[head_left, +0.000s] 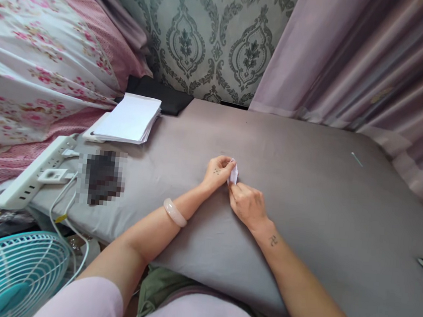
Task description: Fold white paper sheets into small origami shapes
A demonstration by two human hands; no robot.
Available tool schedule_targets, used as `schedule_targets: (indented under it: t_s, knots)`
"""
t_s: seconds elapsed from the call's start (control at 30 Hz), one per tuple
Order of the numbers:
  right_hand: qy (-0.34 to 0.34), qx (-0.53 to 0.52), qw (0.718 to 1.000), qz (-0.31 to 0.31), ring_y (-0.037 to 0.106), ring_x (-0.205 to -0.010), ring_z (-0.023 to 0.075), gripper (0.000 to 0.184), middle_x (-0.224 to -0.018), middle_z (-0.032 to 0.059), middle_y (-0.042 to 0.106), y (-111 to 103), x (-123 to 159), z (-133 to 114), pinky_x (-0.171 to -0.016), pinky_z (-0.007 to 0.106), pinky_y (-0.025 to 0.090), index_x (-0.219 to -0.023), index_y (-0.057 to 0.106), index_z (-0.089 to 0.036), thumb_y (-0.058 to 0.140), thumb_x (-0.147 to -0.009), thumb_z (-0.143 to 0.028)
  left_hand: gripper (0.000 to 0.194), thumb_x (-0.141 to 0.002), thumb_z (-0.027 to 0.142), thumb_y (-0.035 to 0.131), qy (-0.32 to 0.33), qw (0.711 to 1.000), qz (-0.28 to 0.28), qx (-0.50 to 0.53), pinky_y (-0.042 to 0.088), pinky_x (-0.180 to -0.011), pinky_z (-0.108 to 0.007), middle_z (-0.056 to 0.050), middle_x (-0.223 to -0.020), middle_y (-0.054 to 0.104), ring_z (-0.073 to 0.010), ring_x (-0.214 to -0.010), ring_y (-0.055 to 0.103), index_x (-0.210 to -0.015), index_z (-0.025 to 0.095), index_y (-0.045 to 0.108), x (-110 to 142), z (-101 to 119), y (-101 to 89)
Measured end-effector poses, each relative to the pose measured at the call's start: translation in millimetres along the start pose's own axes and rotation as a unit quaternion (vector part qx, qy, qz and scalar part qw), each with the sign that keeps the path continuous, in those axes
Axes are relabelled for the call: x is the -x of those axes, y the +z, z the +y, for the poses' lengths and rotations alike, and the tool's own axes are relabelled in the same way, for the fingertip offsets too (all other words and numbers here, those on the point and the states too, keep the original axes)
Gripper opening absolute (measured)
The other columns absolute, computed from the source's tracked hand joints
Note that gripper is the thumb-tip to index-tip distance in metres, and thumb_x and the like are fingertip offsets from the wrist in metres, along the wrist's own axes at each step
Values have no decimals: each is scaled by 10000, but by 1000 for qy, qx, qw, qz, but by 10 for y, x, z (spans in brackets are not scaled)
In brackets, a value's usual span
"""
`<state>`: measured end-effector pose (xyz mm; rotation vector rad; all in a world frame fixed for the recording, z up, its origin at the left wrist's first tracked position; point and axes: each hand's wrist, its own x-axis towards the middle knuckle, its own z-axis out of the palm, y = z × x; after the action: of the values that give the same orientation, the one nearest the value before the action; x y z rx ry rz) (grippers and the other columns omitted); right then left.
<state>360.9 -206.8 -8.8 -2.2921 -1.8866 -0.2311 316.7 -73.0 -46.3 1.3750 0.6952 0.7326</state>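
Note:
A small folded piece of white paper (233, 173) is held between both hands, above the middle of the grey-covered surface (306, 187). My left hand (217, 172) pinches its upper left edge between thumb and fingers. Lower down, my right hand (247, 202) is closed on the bottom end of the paper, its knuckles facing up. The fingertips of both hands are partly hidden, so the exact folds cannot be made out. A pale bangle (175, 213) sits on the left forearm.
A stack of white paper (127, 118) lies at the back left, near a black item (172, 97). A white power strip (36, 171) with plugs and cables runs along the left edge. A turquoise fan (13, 276) stands at lower left. A thin stick (357, 159) lies at right.

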Motion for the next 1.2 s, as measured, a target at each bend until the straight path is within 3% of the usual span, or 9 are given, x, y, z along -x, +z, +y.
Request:
schedule_targets:
  t_s: [0.4,0.67,0.8,0.9,1.0,1.1,1.2]
  knots:
    - [-29,18,999,4,583,-668,178,302,-737,82,662,32,24,-47,-610,310,301,-837,668,-138,375,-908,-118,213,-729,338,655,37,992,34,-114,452,-620,-248,-51,-740,708,-159,-684,626,-770,141,726,33,45,-50]
    - [-15,15,1000,-12,613,-707,190,300,-770,107,679,1,17,-77,-617,299,336,-828,668,-131,377,-898,-111,250,-677,367,702,-15,996,23,-87,420,-535,-231,-51,-654,667,-137,-579,574,-719,120,705,0,22,-40]
    - [29,-62,997,20,640,-704,185,300,-775,85,702,-38,49,-51,-618,273,371,-845,685,-176,418,-929,-283,229,-657,339,714,-68,997,-2,-30,410,-491,-222,-27,-601,630,-115,-522,539,-704,116,685,0,115,-46]
    - [146,-219,960,100,655,-680,173,360,-727,48,708,-19,49,60,-644,261,426,-965,691,-218,402,-931,-429,238,-664,344,713,-43,999,-11,20,430,-517,-225,-19,-619,636,-115,-539,552,-742,121,686,11,176,-62]
    - [256,-363,880,169,659,-682,180,443,-740,65,714,57,-9,233,-657,280,478,-959,692,-179,388,-912,-497,254,-689,362,704,40,999,-13,-6,447,-578,-230,-30,-673,661,-123,-602,576,-778,124,701,30,194,-62]
    - [250,-441,842,182,666,-770,193,386,-888,86,730,139,-80,353,-683,301,513,-966,691,-163,539,-817,-484,219,-723,347,684,137,987,-17,-88,464,-652,-238,-43,-732,674,-129,-676,592,-782,138,716,76,188,-30]
    - [220,-455,845,175,669,-789,186,328,-920,86,735,179,-108,365,-738,308,517,-963,703,-161,592,-777,-407,197,-753,335,666,201,968,-38,-145,472,-679,-239,-50,-772,678,-125,-699,596,-785,148,721,147,189,16]
